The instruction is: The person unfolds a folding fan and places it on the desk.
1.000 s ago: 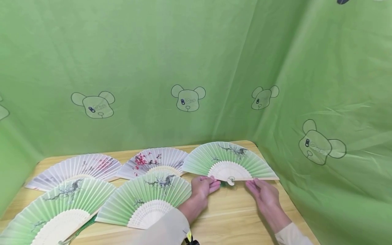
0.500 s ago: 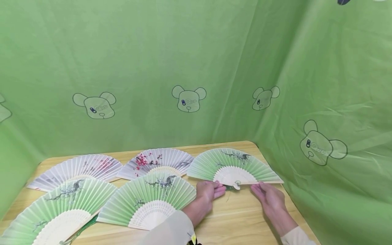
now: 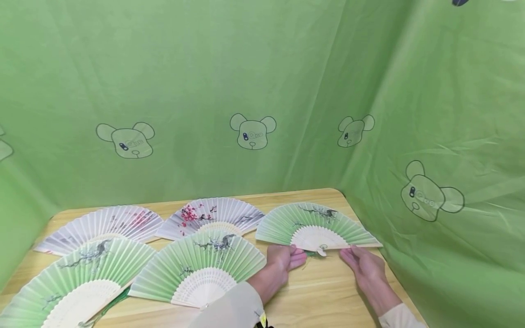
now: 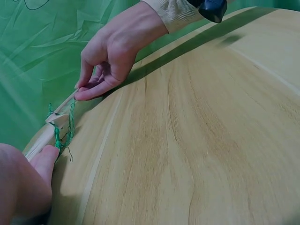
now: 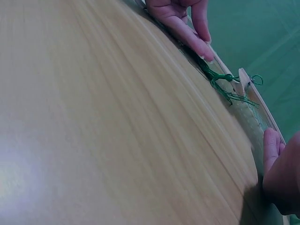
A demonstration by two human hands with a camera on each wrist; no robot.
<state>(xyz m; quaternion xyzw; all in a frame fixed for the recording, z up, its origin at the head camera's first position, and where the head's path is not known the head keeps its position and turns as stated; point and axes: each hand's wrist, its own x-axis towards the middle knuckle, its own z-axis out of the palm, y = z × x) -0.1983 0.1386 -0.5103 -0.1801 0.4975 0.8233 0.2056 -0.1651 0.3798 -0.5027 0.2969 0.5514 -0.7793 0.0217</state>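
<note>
A spread green folding fan point(image 3: 317, 225) with a dark branch print lies at the table's back right. My left hand point(image 3: 283, 264) pinches its lower edge left of the pivot, and my right hand point(image 3: 367, 269) pinches the edge to the right. In the left wrist view, the right hand point(image 4: 110, 56) holds the thin end rib between thumb and fingers. A green tassel point(image 4: 68, 129) hangs at the pivot between the hands. The right wrist view shows that tassel point(image 5: 220, 82) close over the wood, with the left hand point(image 5: 180, 21) beyond it.
Two more spread green fans, a left one point(image 3: 82, 282) and a middle one point(image 3: 201, 264), lie in front. Behind them are two greyish-white fans with red blossoms, one left point(image 3: 106, 228) and one central point(image 3: 213, 216). Green cloth point(image 3: 184, 68) walls surround the wooden table point(image 3: 311, 300).
Both hands have brought the held fan slightly right and toward me, lower over the table. More of the central blossom fan now shows. The other fans stay put.
</note>
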